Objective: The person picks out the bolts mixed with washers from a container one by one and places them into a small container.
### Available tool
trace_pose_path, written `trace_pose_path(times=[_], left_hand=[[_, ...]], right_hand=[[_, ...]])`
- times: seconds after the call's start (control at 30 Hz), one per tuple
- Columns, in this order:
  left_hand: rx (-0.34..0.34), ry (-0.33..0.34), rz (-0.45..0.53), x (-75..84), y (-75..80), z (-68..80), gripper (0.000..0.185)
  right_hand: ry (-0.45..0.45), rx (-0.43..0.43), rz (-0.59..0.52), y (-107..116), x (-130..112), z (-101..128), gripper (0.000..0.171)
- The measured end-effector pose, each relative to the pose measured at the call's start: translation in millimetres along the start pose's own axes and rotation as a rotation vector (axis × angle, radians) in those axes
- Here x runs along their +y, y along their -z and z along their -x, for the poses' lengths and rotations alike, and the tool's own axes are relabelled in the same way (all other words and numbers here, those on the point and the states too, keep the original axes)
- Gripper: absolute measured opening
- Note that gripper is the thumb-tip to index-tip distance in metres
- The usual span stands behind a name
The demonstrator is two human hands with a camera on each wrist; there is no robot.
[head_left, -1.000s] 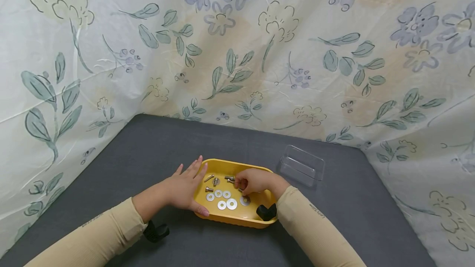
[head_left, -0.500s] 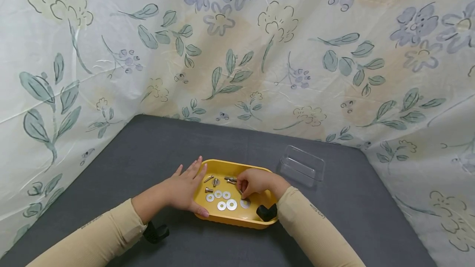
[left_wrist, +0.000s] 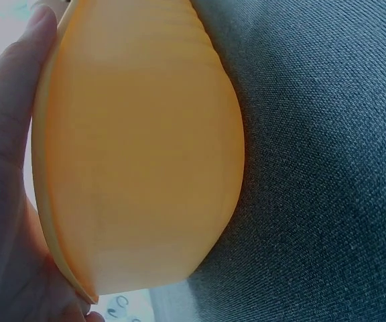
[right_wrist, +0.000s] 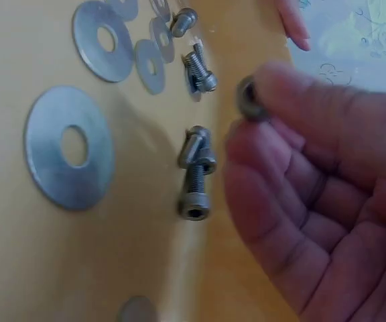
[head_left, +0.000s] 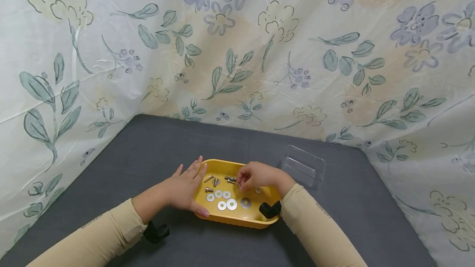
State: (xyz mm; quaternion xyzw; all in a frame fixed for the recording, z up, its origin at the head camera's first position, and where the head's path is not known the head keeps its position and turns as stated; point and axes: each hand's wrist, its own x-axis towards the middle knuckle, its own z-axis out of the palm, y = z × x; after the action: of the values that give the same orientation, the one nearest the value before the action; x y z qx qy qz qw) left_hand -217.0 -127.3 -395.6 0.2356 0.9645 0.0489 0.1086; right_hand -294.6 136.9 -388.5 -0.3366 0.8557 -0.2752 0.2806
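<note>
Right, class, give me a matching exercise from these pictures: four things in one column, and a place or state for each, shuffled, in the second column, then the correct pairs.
Things
1. left hand
2. right hand
3. clear plastic box
4. large washers

Places or states
A. lying flat on the floor of the yellow tray
B. pinching a small metal piece above the bolts
C. resting with straight fingers against the tray's outer side
D. standing on the grey cloth, apart from the tray

Pairs: 1-C, 2-B, 3-D, 4-A
</note>
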Motion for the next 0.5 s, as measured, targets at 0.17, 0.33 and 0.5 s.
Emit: trace_pose_path(times=[0.17,0.33,0.5], left_hand=[[-0.008,0.010,-0.006,0.5,1.1,0.6,0.137],[-0.007,0.005,-0.009,1.4,2.9,0.9,0.137],[-0.007,-0.003,-0.001,2.4,3.7,1.9,0.137]], right_hand=[[0.038,0.014,-0.033,8.9,-8.0,6.0,0.008],[0.048,0.041,-0.034,18.4,-12.7,12.0,0.011],[0.047,0.084,-0.033,27.0,-14.7,17.6,0.012]])
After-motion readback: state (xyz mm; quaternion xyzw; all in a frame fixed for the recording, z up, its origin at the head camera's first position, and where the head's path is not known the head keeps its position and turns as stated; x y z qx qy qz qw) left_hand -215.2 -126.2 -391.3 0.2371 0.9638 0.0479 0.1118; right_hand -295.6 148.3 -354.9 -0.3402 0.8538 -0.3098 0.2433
